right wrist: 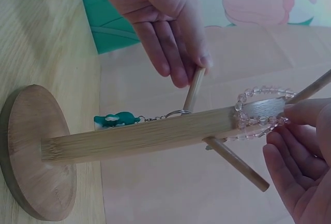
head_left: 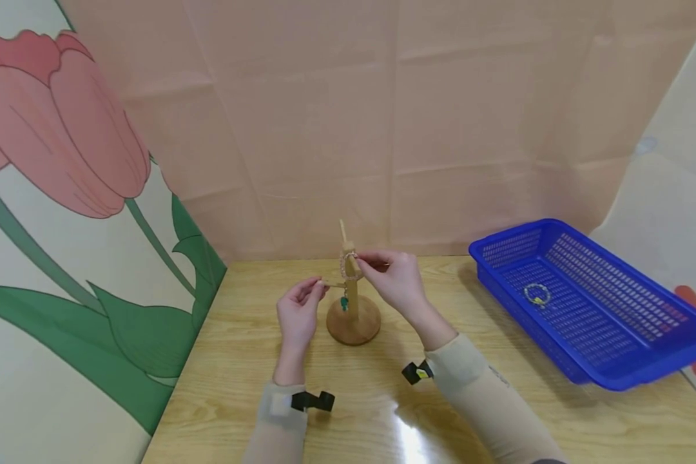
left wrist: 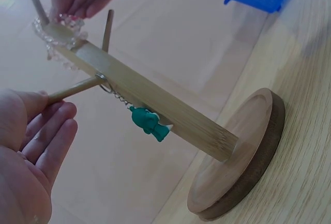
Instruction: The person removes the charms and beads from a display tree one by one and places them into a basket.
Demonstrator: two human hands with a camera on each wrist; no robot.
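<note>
A wooden stand with a round base and side pegs stands upright on the table. My left hand pinches the end of one side peg between thumb and fingers. From that peg hangs a keychain by its metal ring, with a small green figure on a chain. At the post's top, my right hand pinches a bracelet of clear pinkish beads. The bracelet loops around the upper end of the post, below the top peg. The right fingertips partly cover its beads.
To the right sits a blue plastic basket with a pale beaded bracelet with a yellow piece lying in it. Behind the table hangs a pinkish cloth. A tulip-printed panel borders the left side.
</note>
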